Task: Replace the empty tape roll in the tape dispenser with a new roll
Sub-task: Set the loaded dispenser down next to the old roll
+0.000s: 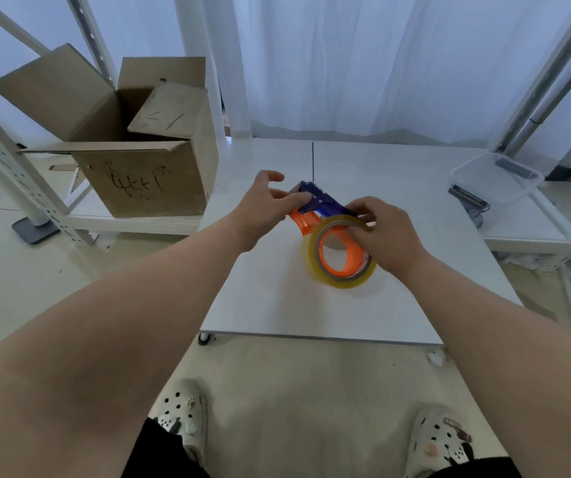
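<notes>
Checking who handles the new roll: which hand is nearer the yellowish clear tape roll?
Right. The right hand grips the yellowish clear tape roll at its top edge; the left hand holds the blue-and-orange dispenser beyond it.

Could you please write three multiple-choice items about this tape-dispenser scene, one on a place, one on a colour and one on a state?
1. Where does the cardboard box stand?
A. On the low shelf to the left of the white table
B. On the white table beside the dispenser
C. Inside the clear plastic container

2. What colour is the hub of the tape dispenser inside the tape roll?
A. Green
B. Orange
C. Black

3. How is the cardboard box?
A. Taped shut
B. Flattened
C. Open, with its flaps up

Answers:
1. A, since the box sits on the white shelf left of the white table.
2. B, since an orange ring shows within the yellowish roll, which the right hand grips while the left hand holds the blue part.
3. C, since its flaps stand apart and the inside shows.
</notes>
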Demonstrator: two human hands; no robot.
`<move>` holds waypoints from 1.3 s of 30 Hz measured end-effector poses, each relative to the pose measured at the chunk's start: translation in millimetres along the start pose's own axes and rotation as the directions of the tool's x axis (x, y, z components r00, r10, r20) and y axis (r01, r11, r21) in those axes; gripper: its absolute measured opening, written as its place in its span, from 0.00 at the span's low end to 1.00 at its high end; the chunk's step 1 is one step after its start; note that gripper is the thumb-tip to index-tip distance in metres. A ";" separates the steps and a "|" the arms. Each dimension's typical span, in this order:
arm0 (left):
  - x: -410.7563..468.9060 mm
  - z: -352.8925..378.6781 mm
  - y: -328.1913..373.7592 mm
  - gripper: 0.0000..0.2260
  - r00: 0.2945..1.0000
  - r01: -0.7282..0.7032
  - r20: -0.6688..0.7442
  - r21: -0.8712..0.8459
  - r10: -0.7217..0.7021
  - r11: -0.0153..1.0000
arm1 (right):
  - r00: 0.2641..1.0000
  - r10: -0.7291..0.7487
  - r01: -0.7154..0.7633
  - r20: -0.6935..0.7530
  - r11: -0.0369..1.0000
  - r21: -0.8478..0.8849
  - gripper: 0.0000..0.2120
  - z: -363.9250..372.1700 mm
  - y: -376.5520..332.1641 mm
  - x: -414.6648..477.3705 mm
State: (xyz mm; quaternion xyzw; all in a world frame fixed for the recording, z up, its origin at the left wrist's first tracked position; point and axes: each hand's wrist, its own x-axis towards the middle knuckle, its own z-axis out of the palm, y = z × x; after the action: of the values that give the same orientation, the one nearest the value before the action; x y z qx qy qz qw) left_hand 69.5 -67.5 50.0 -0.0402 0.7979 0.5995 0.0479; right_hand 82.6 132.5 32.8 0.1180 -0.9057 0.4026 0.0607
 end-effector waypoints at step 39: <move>70.4 48.5 -60.3 0.16 0.970 -0.164 0.053 0.861 0.236 0.482 | 0.857 0.465 -0.472 -0.224 0.881 0.024 0.18 9.0 99.9 62.5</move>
State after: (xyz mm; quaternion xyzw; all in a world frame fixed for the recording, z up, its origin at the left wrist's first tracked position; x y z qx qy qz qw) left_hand 8.3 -38.2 -29.6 0.0601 0.9897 0.1244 -0.0375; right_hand -4.0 180.3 -31.8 -0.1527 -0.9009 0.4012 0.0643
